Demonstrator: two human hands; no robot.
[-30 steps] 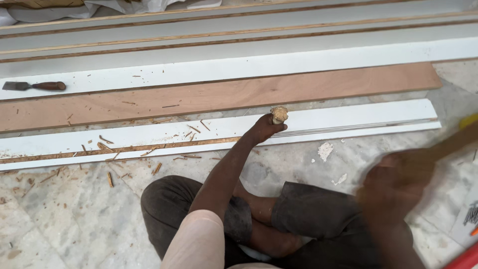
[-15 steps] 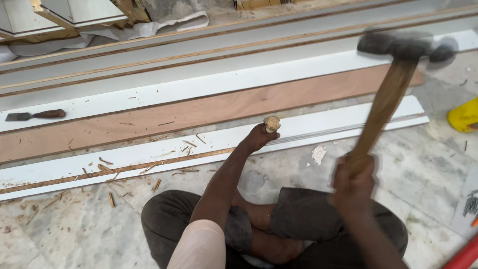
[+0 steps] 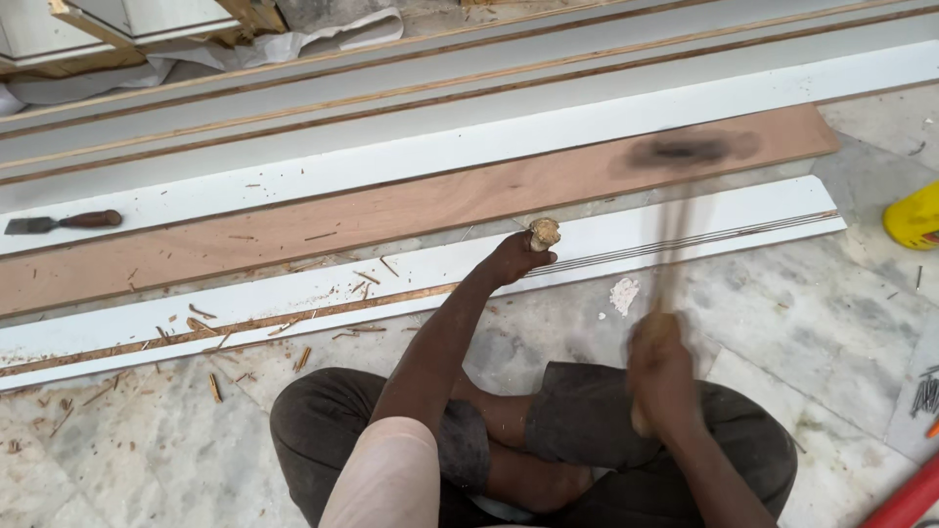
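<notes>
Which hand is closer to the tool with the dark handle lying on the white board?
Left. The left hand is nearer the chisel; the right hand is farther off, gripping the hammer.

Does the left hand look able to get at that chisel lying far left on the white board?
Probably not: the left hand grips a wooden-handled tool, and the chisel lies far off across the brown board.

Marble floor (image 3: 812,323), pale and veined, scattered wood chips (image 3: 215,386), long white boards (image 3: 391,161) and a brown plank (image 3: 293,230) lying across it, crumpled white sheet (image 3: 352,34) at top, even daylight
</notes>
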